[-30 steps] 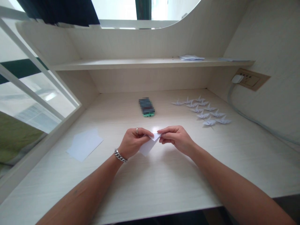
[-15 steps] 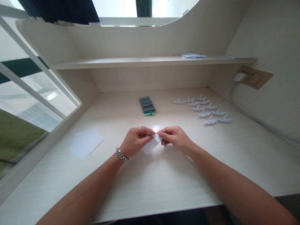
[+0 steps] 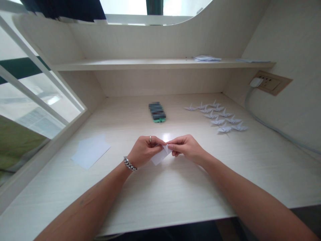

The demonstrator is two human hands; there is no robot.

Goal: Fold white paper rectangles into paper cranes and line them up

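Note:
A small piece of folded white paper is pinched between both hands just above the pale desk. My left hand, with a ring and a chain bracelet, closes thumb and fingers on its left part. The fingertips of my right hand grip the upper right corner, where a narrow flap stands. The tips of both hands almost meet, and they cover the paper's top edge. Several white paper cranes stand in a group beyond my right hand. Flat white paper sheets lie to the left of my left hand.
A dark phone-like object with a green edge, blurred out, lies behind my hands. Folded papers rest on the shelf. A white plug sits in the right wall socket, its cable running along the desk's right side.
The flap at the paper's upper right corner looks narrower, and my right fingers have shifted slightly on it. Both hands keep their hold. The view has tilted a little.

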